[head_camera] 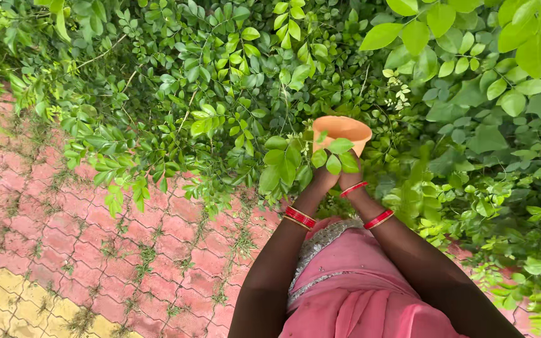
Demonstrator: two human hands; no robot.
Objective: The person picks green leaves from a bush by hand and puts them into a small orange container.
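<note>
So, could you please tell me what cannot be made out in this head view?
- Fingers of the left hand and right hand: hidden behind leaves.
- Inside of the terracotta pot: too shallow an angle to see.
- Lower pot wall: covered by the leaves.
- Both upper arms: cut off by the bottom edge.

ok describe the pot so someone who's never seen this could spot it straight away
Start at the leafy green bush that fills the upper part of the view, above the red brick paving. Near its middle, both hands reach up into the foliage holding a small clay pot. It is the only orange, round-rimmed thing among the green leaves.
</note>
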